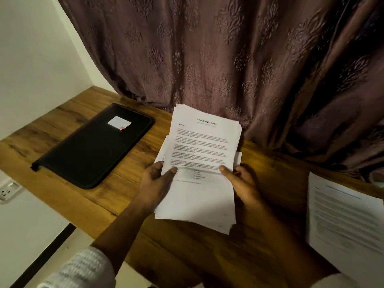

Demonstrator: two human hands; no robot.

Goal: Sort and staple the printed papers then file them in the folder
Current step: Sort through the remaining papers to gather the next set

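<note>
A loose stack of printed papers is held above the wooden desk; the top sheet is headed "Sample Health Report". My left hand grips the stack's left edge, thumb on top. My right hand grips the right edge, thumb pressed on the top sheet. The sheets are fanned and uneven at the corners. A closed black zip folder with a small white label lies flat on the desk to the left. No stapler is in view.
Another printed sheet or set lies on the desk at the right edge. A heavy purple curtain hangs along the desk's back. A white wall is on the left, with a power socket below the desk edge.
</note>
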